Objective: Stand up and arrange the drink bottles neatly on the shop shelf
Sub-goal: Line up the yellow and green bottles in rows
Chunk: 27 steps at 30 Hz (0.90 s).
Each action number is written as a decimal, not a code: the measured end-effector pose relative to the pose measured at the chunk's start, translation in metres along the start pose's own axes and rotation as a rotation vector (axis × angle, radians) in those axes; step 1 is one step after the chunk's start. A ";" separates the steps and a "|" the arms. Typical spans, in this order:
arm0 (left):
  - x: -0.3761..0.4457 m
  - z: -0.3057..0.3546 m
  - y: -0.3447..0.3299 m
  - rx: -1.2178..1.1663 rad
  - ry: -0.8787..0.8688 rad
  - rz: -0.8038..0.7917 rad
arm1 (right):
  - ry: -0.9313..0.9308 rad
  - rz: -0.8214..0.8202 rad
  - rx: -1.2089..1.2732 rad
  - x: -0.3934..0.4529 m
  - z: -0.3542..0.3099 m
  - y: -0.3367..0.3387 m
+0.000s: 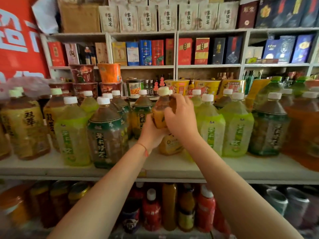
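Note:
A small brown tea bottle with a pale cap and a yellow label stands upright in the gap at the middle of the white shelf. My left hand grips its lower body from the left. My right hand wraps its shoulder from the right. Large tea bottles flank it: a dark green-labelled one and a lime one to the left, lime ones to the right. The bottle's base is hidden by my hands.
Yellow-labelled bottles fill the shelf's left end and an orange one its right end. Instant noodle cups stand behind. Boxed goods line the upper shelves. Small bottles crowd the shelf below.

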State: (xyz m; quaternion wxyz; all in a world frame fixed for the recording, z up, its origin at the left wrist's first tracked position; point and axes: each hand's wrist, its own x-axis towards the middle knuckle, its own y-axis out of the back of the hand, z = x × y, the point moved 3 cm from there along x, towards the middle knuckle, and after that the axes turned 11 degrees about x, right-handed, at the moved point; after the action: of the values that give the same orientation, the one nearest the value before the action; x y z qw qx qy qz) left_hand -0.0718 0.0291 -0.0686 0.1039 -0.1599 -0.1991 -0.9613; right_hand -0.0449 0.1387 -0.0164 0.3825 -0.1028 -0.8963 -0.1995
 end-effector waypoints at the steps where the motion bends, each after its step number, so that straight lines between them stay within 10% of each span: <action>1: -0.001 -0.004 0.002 -0.016 0.010 0.027 | 0.001 -0.007 0.045 0.000 -0.001 0.001; 21: -0.087 0.053 0.131 -0.151 -0.326 0.105 | -0.114 -0.154 0.773 -0.037 -0.092 -0.029; 27: -0.102 -0.007 0.261 0.107 -0.321 0.660 | -0.076 -0.130 0.728 -0.062 -0.151 -0.115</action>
State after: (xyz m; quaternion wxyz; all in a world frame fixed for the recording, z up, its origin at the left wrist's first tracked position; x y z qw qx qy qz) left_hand 0.0901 -0.1951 -0.0194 0.3841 -0.3583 -0.2006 -0.8269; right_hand 0.0562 -0.0330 0.0013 0.3468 0.0897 -0.9268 0.1126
